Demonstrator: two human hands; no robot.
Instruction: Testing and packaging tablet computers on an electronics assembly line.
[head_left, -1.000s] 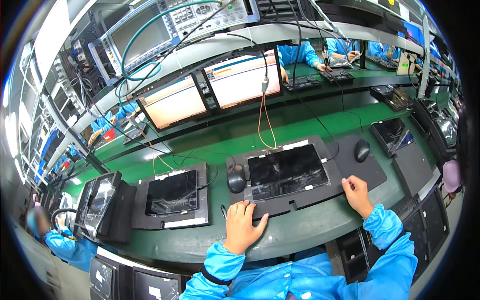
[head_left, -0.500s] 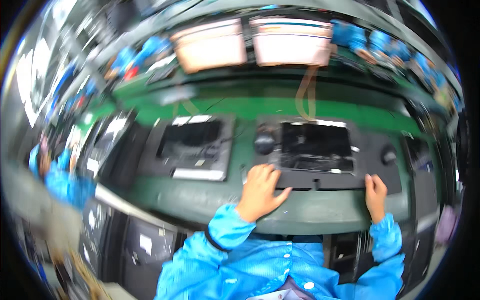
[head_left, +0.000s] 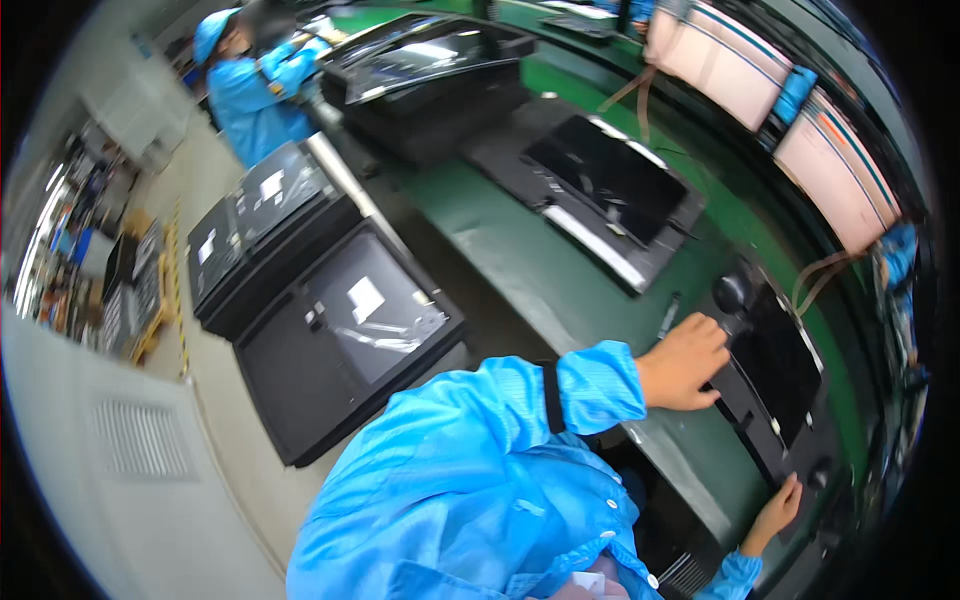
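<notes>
My left hand, thumb spread, could scratch the nearest screen by nudging the mouse beside it; whether my right hand grips, I cannot tell

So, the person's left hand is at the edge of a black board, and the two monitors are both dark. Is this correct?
Not the monitors: the head view shows both lit and pale. The left hand is indeed at the edge of the black board.

Elec. workshop, judging by green bench, display panels & blue-smocked co-worker
</notes>
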